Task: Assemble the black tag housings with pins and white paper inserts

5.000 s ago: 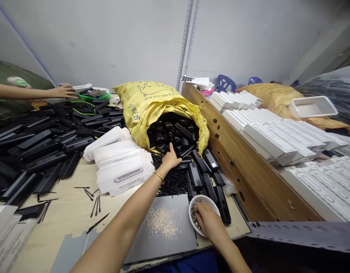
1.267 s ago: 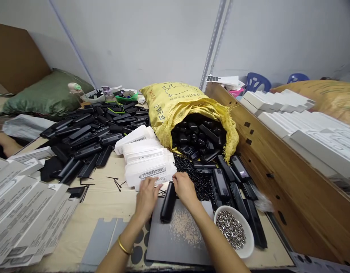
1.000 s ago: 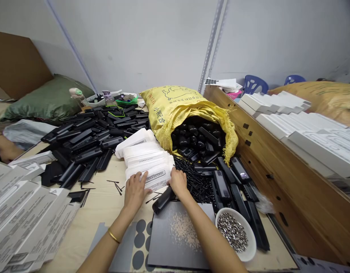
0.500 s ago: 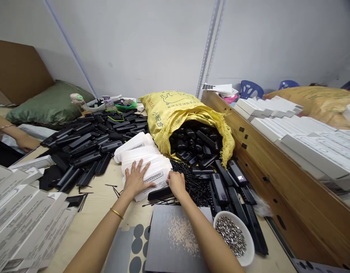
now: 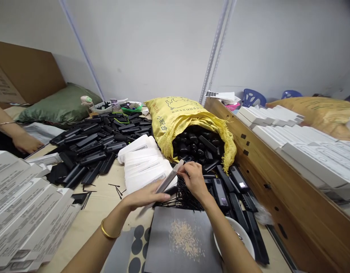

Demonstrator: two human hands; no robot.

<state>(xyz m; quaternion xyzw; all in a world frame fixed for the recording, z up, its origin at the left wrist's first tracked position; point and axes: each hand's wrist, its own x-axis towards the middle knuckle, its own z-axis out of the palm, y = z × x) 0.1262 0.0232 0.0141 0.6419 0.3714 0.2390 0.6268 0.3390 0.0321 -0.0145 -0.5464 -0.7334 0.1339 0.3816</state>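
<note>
Head view: half a second ago the left palm lay spread on the stack of flat white boxes (image 5: 141, 163), with the right hand at its near corner; now a single flat white box (image 5: 167, 181) is up off the stack and tipped edge-on between the two hands. It slants from about 1 o'clock, at the far end, down to 7 o'clock, where its near end blurs below the left hand (image 5: 149, 195). That hand's grip is clamped on the box, thumb on one side and fingers on the other. The right hand (image 5: 196, 180) has its grip pinched together on the far end; just what its fingertips hold there is too small to tell.

The change most likely means that one box has been parted from the rest and is now what is being handled. The black plastic piece (image 5: 172, 190), partly hidden, stays on the worktop (image 5: 101, 204) just behind the left thumb, held by neither hand.

Taken from the held box, the stack lies at 10 o'clock, the yellow sack (image 5: 175, 110) at 12, the metal sheet (image 5: 160, 242) with its pale chips (image 5: 183, 237) at 6, and the white bowl (image 5: 247, 239) at 4, now partly covered by the right forearm.
</note>
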